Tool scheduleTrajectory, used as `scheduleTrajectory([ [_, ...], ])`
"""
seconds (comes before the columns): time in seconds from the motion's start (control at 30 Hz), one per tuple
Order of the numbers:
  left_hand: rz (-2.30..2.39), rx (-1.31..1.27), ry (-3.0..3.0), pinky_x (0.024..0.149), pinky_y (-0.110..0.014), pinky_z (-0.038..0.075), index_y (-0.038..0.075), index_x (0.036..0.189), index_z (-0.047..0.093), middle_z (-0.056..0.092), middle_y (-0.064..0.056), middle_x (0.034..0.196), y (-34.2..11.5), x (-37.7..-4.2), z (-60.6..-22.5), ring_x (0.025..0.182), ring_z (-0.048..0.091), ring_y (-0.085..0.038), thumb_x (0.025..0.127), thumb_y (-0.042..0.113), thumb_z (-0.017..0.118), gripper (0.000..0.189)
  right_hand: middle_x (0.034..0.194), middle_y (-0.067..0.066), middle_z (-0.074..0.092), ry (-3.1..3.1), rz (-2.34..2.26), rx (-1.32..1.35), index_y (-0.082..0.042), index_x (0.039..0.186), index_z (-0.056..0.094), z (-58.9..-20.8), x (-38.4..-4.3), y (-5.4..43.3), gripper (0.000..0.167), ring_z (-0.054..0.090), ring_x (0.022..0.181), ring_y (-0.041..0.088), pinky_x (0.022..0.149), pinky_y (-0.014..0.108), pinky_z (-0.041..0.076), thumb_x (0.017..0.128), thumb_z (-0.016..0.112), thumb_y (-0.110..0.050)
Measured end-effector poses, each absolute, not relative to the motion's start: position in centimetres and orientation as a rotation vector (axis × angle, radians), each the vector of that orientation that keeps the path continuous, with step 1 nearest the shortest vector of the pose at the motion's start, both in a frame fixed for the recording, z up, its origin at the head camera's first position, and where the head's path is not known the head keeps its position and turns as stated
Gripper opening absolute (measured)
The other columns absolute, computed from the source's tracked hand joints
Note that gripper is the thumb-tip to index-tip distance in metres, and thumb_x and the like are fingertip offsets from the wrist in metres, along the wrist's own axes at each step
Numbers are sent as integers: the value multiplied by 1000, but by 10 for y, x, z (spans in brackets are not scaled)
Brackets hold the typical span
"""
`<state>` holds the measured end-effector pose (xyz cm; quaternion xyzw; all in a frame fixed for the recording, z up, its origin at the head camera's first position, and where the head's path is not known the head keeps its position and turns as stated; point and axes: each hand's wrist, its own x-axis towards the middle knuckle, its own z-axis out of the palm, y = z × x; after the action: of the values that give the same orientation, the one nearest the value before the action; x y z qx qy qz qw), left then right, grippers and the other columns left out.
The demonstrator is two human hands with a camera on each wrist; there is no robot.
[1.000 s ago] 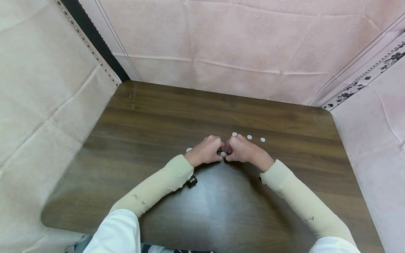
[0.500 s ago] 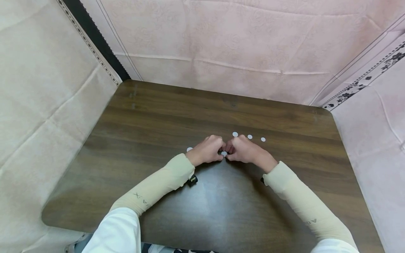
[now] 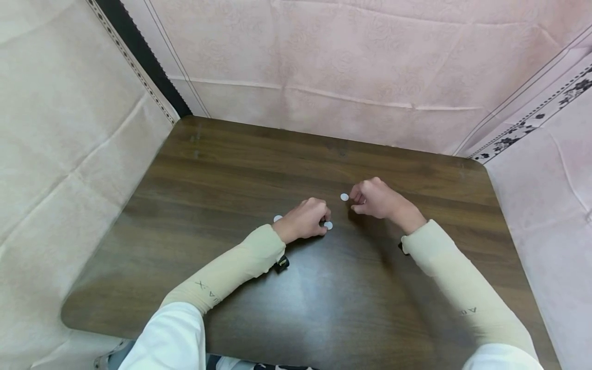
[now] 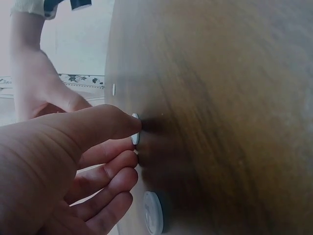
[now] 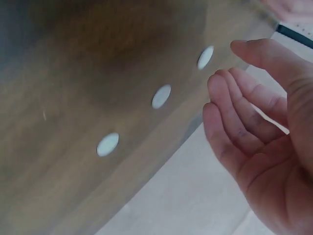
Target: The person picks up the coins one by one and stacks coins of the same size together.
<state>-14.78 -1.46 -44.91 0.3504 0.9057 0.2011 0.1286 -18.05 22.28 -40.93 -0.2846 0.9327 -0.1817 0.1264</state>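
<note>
My left hand (image 3: 305,218) stays low over the wooden table, pinching a small round white disc (image 3: 328,225) between thumb and fingers. The left wrist view shows this disc (image 4: 136,129) at the thumb's tip. Higher up and to the right, my right hand (image 3: 376,198) hovers over the table with loosely bent fingers and nothing between them. A white disc (image 3: 344,197) lies just left of its fingertips. In the right wrist view, three white discs, a near one (image 5: 107,144), a middle one (image 5: 161,96) and a far one (image 5: 205,57), lie in a row beside the right fingers.
Another white disc (image 3: 277,218) lies behind the left wrist, partly covered by it. The brown wooden table (image 3: 222,169) has rounded corners. Pale cloth (image 3: 347,67) hangs along its far side and both flanks.
My right hand has left the disc at the left hand and moved up and right, now covering two discs of the row in the head view. The left hand stays put.
</note>
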Motion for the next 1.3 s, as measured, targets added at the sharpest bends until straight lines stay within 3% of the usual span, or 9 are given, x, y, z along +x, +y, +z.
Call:
scheduleTrajectory([
  [0.33, 596, 1030, 2617, 78, -29, 55, 9, 97, 79, 68, -3, 97, -16, -149, -451, 86, 61, -16, 93, 17, 78, 8, 100, 18, 77, 2669, -478, -930, 5, 104, 76, -415, -208, 221, 18, 75, 90, 28, 81, 43, 63, 88, 80, 0],
  [0.43, 594, 1036, 2622, 77, -29, 55, 9, 96, 79, 68, -3, 96, -16, -149, -451, 85, 61, -16, 93, 16, 78, 8, 84, 12, 70, 2645, -442, -977, 2, 92, 74, -418, -214, 218, 7, 64, 75, 20, 70, 36, 56, 87, 79, 0],
  [0.57, 593, 1036, 2621, 78, -29, 55, 9, 96, 79, 69, -3, 96, -16, -149, -451, 85, 61, -15, 93, 17, 78, 8, 74, 5, 60, 2611, -419, -1004, -3, 83, 71, -422, -219, 215, 9, 49, 66, 14, 63, 31, 44, 88, 77, 1],
  [0.77, 586, 1032, 2610, 78, -29, 54, 9, 97, 79, 68, -3, 98, -15, -147, -449, 85, 60, -15, 94, 17, 77, 9, 90, 9, 75, 2593, -377, -978, -1, 95, 77, -424, -221, 214, 6, 69, 81, 17, 75, 38, 60, 89, 79, -2],
  [0.87, 581, 1026, 2614, 77, -29, 54, 9, 97, 79, 67, -4, 98, -15, -147, -448, 85, 60, -16, 94, 17, 77, 8, 83, 5, 73, 2579, -360, -988, -2, 91, 78, -424, -223, 213, 1, 65, 73, 14, 70, 34, 58, 90, 79, -2],
  [1.07, 578, 1014, 2612, 78, -28, 54, 9, 97, 78, 67, -4, 98, -14, -146, -446, 86, 60, -17, 95, 16, 75, 8, 60, -7, 44, 2547, -325, -1036, -8, 72, 71, -423, -227, 210, 22, 36, 55, 7, 58, 25, 37, 93, 75, -1],
  [1.17, 578, 1019, 2617, 78, -28, 54, 9, 98, 78, 67, -4, 98, -14, -146, -447, 87, 60, -16, 95, 15, 75, 7, 57, -8, 38, 2530, -300, -1042, -8, 69, 70, -422, -230, 208, 25, 34, 52, 7, 57, 24, 36, 93, 75, -2],
  [1.3, 581, 1021, 2623, 79, -28, 54, 9, 99, 79, 67, -4, 98, -16, -147, -448, 87, 60, -16, 94, 14, 75, 8, 53, -7, 39, 2500, -264, -982, -9, 66, 67, -420, -234, 203, 29, 42, 45, 8, 52, 24, 41, 94, 75, -4],
])
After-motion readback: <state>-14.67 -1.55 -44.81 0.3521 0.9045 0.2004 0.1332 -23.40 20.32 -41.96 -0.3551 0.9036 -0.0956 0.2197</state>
